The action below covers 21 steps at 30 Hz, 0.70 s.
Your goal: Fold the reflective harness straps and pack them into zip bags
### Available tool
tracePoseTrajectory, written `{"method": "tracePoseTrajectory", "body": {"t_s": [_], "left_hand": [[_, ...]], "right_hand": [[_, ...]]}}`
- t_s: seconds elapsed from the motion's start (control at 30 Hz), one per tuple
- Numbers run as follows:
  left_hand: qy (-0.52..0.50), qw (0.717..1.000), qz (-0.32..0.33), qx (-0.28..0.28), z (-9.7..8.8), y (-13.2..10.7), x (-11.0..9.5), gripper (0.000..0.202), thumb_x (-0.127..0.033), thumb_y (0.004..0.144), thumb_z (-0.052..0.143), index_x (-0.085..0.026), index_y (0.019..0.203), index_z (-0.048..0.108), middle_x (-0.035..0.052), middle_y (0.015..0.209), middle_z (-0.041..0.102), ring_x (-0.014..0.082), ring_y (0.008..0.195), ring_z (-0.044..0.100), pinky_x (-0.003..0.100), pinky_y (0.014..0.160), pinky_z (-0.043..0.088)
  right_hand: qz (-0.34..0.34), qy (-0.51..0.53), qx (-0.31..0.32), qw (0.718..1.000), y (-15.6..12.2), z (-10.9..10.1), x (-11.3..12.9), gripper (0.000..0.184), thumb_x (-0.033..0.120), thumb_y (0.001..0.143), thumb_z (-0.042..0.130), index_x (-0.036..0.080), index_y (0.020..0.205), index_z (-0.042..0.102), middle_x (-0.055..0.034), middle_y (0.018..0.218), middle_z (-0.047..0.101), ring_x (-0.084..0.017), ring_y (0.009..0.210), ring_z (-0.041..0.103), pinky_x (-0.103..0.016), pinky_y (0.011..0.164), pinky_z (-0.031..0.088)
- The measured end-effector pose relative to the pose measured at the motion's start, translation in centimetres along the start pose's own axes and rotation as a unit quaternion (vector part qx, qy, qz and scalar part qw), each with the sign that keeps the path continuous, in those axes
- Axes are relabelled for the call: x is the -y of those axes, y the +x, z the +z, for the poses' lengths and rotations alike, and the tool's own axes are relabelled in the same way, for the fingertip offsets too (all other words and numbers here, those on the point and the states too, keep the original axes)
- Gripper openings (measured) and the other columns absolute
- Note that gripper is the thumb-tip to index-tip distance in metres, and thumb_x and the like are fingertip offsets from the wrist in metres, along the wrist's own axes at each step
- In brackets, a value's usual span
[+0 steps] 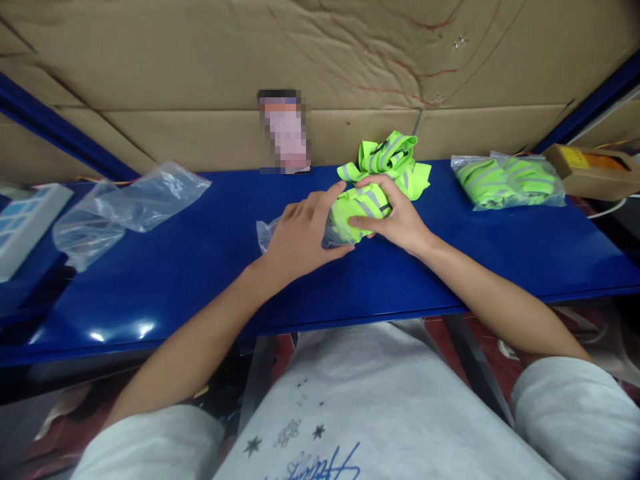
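Left hand [300,233] curls around the clear bag [267,232], seemingly holding its mouth; between both hands lies the folded neon vest [357,207], long axis left-right on the blue shelf [175,280]; right hand [395,217] pinches the vest's right end, equally near

hands: 2, left hand [300,233] and right hand [395,217] | folded yellow vest [357,210] between the hands: 1 | loose yellow vest [387,157] just behind the right hand: 1 | bagged vests [507,180] to the right of the right hand: 1 pack | empty clear bags [125,207] far left of the left hand: 1 heap, number hard to tell | cardboard box [595,170] far right: 1
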<state>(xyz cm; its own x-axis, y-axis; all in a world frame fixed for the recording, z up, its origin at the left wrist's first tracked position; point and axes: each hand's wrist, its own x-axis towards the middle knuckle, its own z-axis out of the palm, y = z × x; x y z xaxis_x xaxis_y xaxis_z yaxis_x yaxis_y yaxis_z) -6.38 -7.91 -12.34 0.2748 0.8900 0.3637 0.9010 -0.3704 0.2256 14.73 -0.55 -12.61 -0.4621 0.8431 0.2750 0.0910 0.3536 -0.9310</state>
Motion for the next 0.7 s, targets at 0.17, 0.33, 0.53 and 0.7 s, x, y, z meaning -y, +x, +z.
{"method": "tracePoseTrajectory", "body": {"t_s": [0.17, 0.33, 0.53, 0.7], "left_hand": [[0.040, 0.999, 0.025, 0.017, 0.5, -0.2, -0.8, 0.108, -0.051, 0.085, 0.080, -0.022, 0.169, 0.018, 0.0237, 0.155, 0.049, 0.0432, 0.138, 0.056, 0.051, 0.110, 0.046], [0.063, 0.997, 0.032, 0.006, 0.0, -0.2, -1.5, 0.105, -0.058, 0.086, 0.078, -0.023, 0.168, 0.024, 0.0233, 0.156, 0.049, 0.0433, 0.142, 0.052, 0.053, 0.115, 0.041], [0.025, 1.000, 0.017, 0.007, 0.1, -0.1, -1.7, 0.107, -0.064, 0.082, 0.079, -0.024, 0.167, 0.029, 0.0220, 0.155, 0.051, 0.0424, 0.137, 0.055, 0.050, 0.114, 0.042], [-0.011, 1.000, -0.007, -0.005, 0.5, 0.1, -1.6, 0.111, -0.072, 0.078, 0.077, -0.023, 0.166, 0.031, 0.0223, 0.150, 0.055, 0.0438, 0.131, 0.059, 0.050, 0.112, 0.043]], "right_hand": [[-0.114, -0.077, 0.007, 0.990, -0.3, 0.2, 0.5, 0.053, 0.032, 0.072, 0.084, 0.023, 0.119, 0.062, -0.0045, 0.127, 0.066, -0.029, 0.125, 0.059, -0.051, 0.116, 0.047], [-0.050, -0.081, 0.001, 0.995, -0.4, -0.2, 1.6, 0.054, 0.040, 0.074, 0.085, 0.028, 0.120, 0.062, -0.0015, 0.130, 0.065, -0.029, 0.126, 0.059, -0.053, 0.114, 0.048], [-0.120, -0.141, -0.005, 0.983, -0.6, 0.2, 1.1, 0.055, 0.033, 0.076, 0.082, 0.025, 0.125, 0.058, -0.0048, 0.134, 0.066, -0.030, 0.130, 0.060, -0.048, 0.117, 0.044], [-0.106, -0.176, -0.018, 0.978, -1.2, 0.8, 0.8, 0.058, 0.033, 0.076, 0.082, 0.024, 0.127, 0.056, -0.0062, 0.133, 0.066, -0.031, 0.124, 0.063, -0.045, 0.106, 0.050]]}}
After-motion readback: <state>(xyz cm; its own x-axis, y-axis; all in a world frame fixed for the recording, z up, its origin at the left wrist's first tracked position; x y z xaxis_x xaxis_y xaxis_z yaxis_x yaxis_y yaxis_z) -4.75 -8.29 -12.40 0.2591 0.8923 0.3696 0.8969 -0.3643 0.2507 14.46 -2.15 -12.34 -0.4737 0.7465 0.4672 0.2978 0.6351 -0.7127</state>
